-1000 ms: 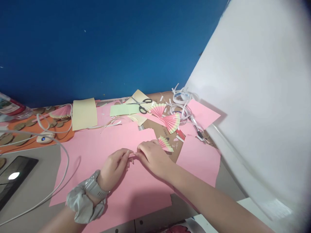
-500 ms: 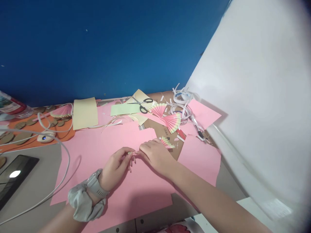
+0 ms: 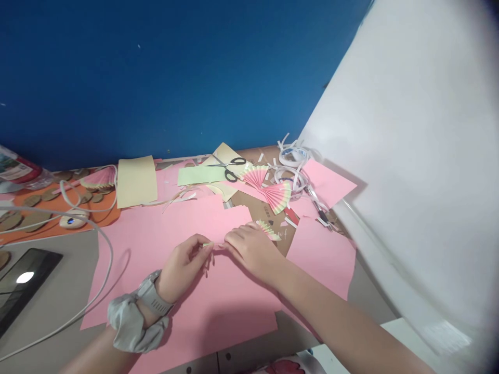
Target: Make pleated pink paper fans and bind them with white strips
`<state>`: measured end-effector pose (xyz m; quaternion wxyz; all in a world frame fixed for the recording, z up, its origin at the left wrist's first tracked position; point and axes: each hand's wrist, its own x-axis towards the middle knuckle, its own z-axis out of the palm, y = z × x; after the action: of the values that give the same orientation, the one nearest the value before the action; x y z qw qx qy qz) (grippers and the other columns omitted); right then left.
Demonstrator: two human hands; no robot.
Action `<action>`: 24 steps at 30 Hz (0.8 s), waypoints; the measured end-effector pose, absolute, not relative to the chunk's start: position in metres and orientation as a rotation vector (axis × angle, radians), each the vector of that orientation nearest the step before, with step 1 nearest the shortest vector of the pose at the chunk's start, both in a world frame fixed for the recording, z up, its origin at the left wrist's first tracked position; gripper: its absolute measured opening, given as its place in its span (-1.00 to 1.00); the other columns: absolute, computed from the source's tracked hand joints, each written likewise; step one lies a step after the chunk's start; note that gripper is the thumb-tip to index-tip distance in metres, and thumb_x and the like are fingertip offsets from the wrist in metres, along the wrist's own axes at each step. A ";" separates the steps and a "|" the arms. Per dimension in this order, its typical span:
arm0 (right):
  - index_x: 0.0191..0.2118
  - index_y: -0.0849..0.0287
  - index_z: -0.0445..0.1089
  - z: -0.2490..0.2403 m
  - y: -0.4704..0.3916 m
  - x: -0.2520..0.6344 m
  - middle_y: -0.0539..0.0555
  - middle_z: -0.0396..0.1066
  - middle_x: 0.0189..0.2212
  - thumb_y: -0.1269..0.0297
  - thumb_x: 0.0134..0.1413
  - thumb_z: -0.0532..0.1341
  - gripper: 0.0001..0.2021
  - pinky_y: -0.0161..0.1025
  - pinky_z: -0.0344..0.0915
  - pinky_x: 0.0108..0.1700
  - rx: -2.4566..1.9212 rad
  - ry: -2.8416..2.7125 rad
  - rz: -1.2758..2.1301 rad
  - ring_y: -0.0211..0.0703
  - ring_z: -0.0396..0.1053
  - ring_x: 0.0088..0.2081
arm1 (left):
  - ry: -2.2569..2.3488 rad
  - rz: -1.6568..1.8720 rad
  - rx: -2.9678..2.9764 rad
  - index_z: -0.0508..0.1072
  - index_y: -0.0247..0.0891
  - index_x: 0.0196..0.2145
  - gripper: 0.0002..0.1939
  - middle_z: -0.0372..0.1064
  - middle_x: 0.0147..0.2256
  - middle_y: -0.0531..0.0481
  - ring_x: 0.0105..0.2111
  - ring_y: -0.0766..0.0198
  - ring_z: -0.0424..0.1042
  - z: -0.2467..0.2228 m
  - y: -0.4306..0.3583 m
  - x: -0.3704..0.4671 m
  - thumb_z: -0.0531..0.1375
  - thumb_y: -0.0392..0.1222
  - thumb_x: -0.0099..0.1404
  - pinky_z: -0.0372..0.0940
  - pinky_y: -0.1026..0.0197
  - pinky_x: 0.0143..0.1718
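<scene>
Across our gray desk (image 3: 70, 267) we see large pink paper (image 3: 144, 249), brown cardboard (image 3: 260, 210), an orange sheet (image 3: 110, 219), a black glossy device (image 3: 33, 283) and a looping white cable (image 3: 111, 254).

The large sheet (image 3: 163, 234) is plain pink, and the folded strip (image 3: 218, 246) is pink with a pale green end. The bow (image 3: 268, 191) has pink pleats bordered in yellow and green; the scissors (image 3: 225, 165) have black handles. The wall (image 3: 195, 78) is deep blue, the tabletop (image 3: 70, 283) grey, the mat (image 3: 102, 220) orange, the scrunchie (image 3: 128, 322) pale grey.
</scene>
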<state>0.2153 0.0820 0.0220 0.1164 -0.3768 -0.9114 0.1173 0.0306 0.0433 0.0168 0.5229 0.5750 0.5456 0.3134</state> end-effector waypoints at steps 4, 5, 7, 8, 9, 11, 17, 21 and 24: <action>-0.40 0.22 0.29 0.022 0.088 0.221 0.07 0.40 -0.46 0.23 0.27 0.00 -0.73 -0.20 -0.01 -0.24 -1.120 -2.703 0.307 -0.15 0.30 -0.39 | 1.333 0.784 1.373 0.29 -0.26 -0.37 -0.79 0.32 -0.53 0.10 -0.63 0.39 0.31 0.017 0.045 0.026 0.00 -0.10 0.34 0.27 0.27 -0.54; -0.41 0.22 0.30 0.022 0.089 0.223 0.07 0.40 -0.46 0.23 0.27 0.01 -0.73 -0.20 -0.01 -0.25 -1.118 -2.713 0.304 -0.15 0.30 -0.40 | 1.343 0.796 1.376 0.29 -0.27 -0.37 -0.79 0.32 -0.53 0.10 -0.63 0.39 0.30 0.017 0.045 0.025 0.00 -0.11 0.34 0.26 0.28 -0.54; -0.40 0.22 0.30 0.021 0.091 0.225 0.07 0.40 -0.46 0.24 0.26 0.02 -0.74 -0.21 0.00 -0.26 -1.111 -2.727 0.307 -0.16 0.30 -0.41 | 1.358 0.824 1.380 0.30 -0.26 -0.37 -0.79 0.30 -0.54 0.11 -0.63 0.39 0.29 0.017 0.046 0.024 -0.01 -0.13 0.35 0.24 0.29 -0.54; -0.40 0.22 0.30 0.021 0.092 0.226 0.06 0.39 -0.46 0.26 0.26 0.02 -0.75 -0.21 0.00 -0.26 -1.107 -2.732 0.311 -0.16 0.30 -0.41 | 1.363 0.838 1.381 0.30 -0.26 -0.38 -0.79 0.29 -0.55 0.11 -0.63 0.39 0.29 0.016 0.046 0.024 -0.01 -0.14 0.35 0.24 0.29 -0.54; -0.40 0.21 0.30 0.021 0.092 0.227 0.05 0.39 -0.46 0.28 0.26 0.03 -0.77 -0.21 0.01 -0.26 -1.102 -2.736 0.318 -0.17 0.29 -0.40 | 1.366 0.852 1.380 0.31 -0.26 -0.38 -0.80 0.28 -0.56 0.12 -0.63 0.39 0.28 0.016 0.046 0.024 -0.01 -0.14 0.35 0.23 0.29 -0.54; -0.39 0.21 0.30 0.021 0.093 0.229 0.04 0.39 -0.46 0.33 0.25 0.04 -0.80 -0.22 0.01 -0.25 -1.091 -2.740 0.336 -0.18 0.29 -0.40 | 1.362 0.881 1.372 0.31 -0.26 -0.37 -0.80 0.27 -0.57 0.12 -0.63 0.39 0.27 0.015 0.046 0.024 -0.01 -0.15 0.34 0.22 0.29 -0.54; -0.33 0.20 0.32 0.025 0.090 0.226 0.05 0.43 -0.40 0.28 0.28 0.00 -0.78 -0.22 0.03 -0.21 -1.047 -2.709 0.406 -0.19 0.31 -0.34 | 1.307 0.964 1.295 0.23 -0.21 -0.19 -0.82 0.24 -0.56 0.17 -0.62 0.41 0.25 0.018 0.043 0.024 0.05 -0.10 0.30 0.22 0.32 -0.55; -0.33 0.22 0.33 0.026 0.083 0.218 0.05 0.43 -0.41 0.23 0.29 -0.03 -0.73 -0.22 0.05 -0.20 -0.984 -2.625 0.453 -0.20 0.32 -0.35 | 1.277 0.952 1.266 0.09 -0.13 0.02 -0.42 0.34 -0.41 0.11 -0.47 0.30 0.39 0.020 0.043 0.028 0.26 -0.14 0.10 0.31 0.26 -0.49; -0.31 0.23 0.34 0.023 0.078 0.213 0.07 0.44 -0.42 0.26 0.28 -0.02 -0.75 -0.21 0.08 -0.18 -0.911 -2.533 0.508 -0.19 0.33 -0.34 | 1.304 0.984 1.313 0.24 -0.17 -0.04 -0.45 0.40 -0.30 0.00 -0.17 0.12 0.39 0.019 0.044 0.032 0.32 -0.22 0.02 0.33 0.10 -0.19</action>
<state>0.2133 0.0776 0.0231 0.1997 -0.3257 -0.9061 0.1819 0.0316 0.0437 0.0193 0.4993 0.5428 0.5391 0.4067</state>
